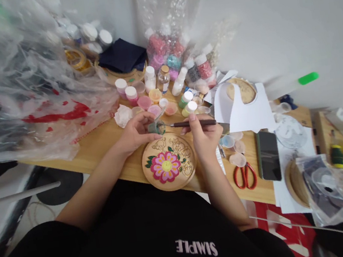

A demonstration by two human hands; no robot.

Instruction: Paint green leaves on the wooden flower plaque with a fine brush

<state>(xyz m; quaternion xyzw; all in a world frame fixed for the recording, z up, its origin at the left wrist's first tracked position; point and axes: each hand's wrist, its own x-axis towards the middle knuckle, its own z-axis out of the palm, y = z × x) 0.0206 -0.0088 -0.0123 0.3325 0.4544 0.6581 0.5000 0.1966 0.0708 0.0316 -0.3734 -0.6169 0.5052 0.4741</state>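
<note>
Between the fingers of my left hand (137,130) is a small clear cup (152,128) with green stuff inside, tipped toward the right. My right hand (203,134) grips the dark handle of a thin tool (184,124) whose metal tip reaches the cup's mouth; the tip's shape is too small to tell. Just below both hands, a round wooden plate (172,180) lies at the table's front edge. It bears a pink flower (165,167) with a yellow centre, green leaves and gold outlines, some of them unfilled.
Several small paint cups (145,102) and white-capped bottles (149,78) stand behind my hands. Red-handled scissors (244,176) and a phone (268,155) lie to the right. Plastic wrapping (41,110) covers the left side. White cut paper (243,110) lies at the back right.
</note>
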